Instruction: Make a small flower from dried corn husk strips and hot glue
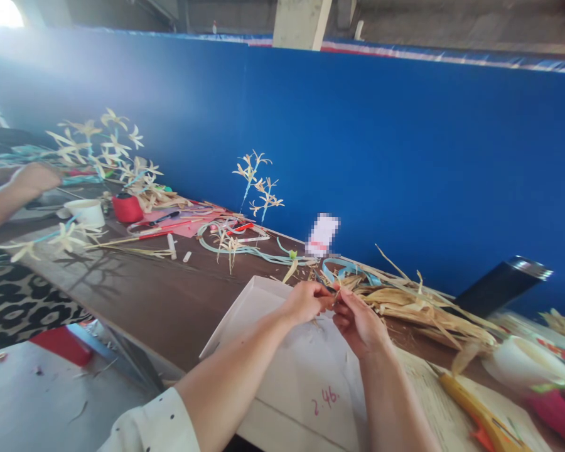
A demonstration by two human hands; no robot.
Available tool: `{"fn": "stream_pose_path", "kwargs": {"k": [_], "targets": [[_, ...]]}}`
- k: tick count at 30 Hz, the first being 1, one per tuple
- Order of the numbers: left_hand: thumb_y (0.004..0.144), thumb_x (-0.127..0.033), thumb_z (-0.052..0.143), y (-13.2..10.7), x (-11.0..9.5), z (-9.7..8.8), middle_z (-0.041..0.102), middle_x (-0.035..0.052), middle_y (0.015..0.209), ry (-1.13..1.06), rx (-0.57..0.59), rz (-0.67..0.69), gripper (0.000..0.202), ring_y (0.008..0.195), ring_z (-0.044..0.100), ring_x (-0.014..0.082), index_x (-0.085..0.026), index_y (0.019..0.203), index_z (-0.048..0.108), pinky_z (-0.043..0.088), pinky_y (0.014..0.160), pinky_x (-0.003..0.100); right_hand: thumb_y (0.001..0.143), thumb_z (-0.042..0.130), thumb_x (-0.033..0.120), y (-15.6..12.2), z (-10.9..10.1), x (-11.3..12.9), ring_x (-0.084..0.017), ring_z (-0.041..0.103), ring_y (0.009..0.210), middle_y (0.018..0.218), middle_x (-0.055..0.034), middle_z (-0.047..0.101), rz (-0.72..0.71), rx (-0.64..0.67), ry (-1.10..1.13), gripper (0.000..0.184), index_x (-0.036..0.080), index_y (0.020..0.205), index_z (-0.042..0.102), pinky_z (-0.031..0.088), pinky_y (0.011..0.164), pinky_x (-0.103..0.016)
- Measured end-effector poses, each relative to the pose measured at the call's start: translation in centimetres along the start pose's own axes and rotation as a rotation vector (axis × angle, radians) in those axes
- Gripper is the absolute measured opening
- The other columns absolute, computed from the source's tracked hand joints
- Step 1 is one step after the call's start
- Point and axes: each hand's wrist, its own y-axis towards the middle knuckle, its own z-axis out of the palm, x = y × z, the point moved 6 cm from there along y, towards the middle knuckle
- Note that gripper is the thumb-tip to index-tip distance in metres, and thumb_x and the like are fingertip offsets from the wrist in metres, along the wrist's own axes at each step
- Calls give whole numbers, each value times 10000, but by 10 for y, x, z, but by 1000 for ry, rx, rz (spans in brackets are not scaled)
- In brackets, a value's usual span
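My left hand [308, 302] and my right hand [362, 321] meet above a white shallow cardboard box lid [282, 370]. Both are closed in a pinch, fingertips nearly touching. A thin pale bit shows between them, too small to name. Just behind the fingers lies a heap of dried husk strips [414, 304], with a light blue ribbon [346, 273] among them. Farther back, two stems of pale husk flowers [266, 202] with blue-wrapped stalks stand against the blue partition.
A yellow glue gun [475, 411] lies on paper at the right, near a white cup [522, 361] and a leaning black tumbler [501, 285]. Toward the left are a red pincushion-like object [127, 208], a white mug [87, 212], more husk flowers [115, 147] and another person's hand [36, 177].
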Motion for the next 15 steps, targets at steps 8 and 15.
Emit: {"fn": "stream_pose_path", "kwargs": {"k": [8, 15], "targets": [[731, -386, 607, -3, -20, -16, 676, 46, 830, -47, -152, 110, 324, 764, 609, 136, -148, 941, 674, 467, 725, 238, 619, 792, 233, 0, 3, -2, -30, 421, 501, 832, -9, 620, -11, -7, -87, 245, 173, 826, 676, 322, 336, -103], [748, -337, 571, -3, -19, -21, 689, 22, 805, -49, -231, 98, 200, 786, 613, 145, -163, 740, 671, 454, 748, 241, 650, 776, 249, -5, 14, -12, -62, 537, 562, 730, -34, 639, 123, 33, -169, 212, 144, 813, 690, 425, 424, -99]]}}
